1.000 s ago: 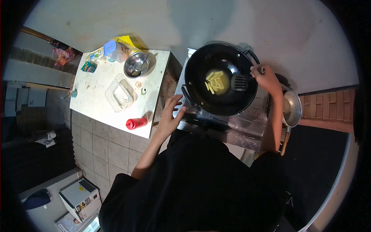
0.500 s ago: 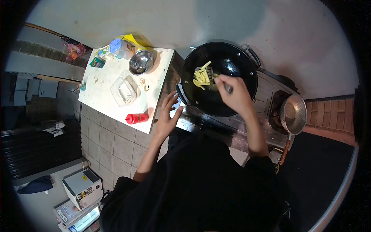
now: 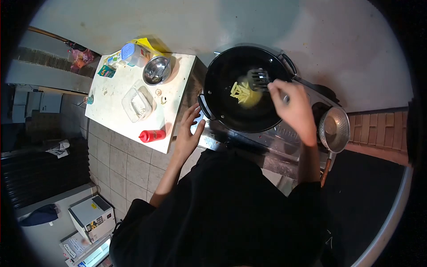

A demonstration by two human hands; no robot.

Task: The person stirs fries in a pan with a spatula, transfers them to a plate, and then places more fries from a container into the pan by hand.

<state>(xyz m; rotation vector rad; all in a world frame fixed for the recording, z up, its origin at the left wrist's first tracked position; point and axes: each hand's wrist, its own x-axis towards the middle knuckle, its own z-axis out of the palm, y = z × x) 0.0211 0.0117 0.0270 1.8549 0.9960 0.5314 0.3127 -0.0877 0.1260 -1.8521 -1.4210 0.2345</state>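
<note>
My right hand (image 3: 291, 104) is clamped on the slotted spatula (image 3: 259, 80), right of the yellow strips (image 3: 242, 93), which lie in the black wok (image 3: 242, 118) at the upper centre of the frame. My left hand (image 3: 189, 135) is below and left of them, fingers spread and slightly curled, beside the wok's left handle (image 3: 204, 107).

Live count: my two hands (image 3: 189, 135), one gripped spatula (image 3: 258, 80), one wok (image 3: 242, 121), two wok handles (image 3: 204, 107), one silver pan (image 3: 341, 133), one bowl (image 3: 153, 67), one red bottle (image 3: 152, 135), one tub (image 3: 126, 106); strips (image 3: 240, 92) too heaped for counting.
</note>
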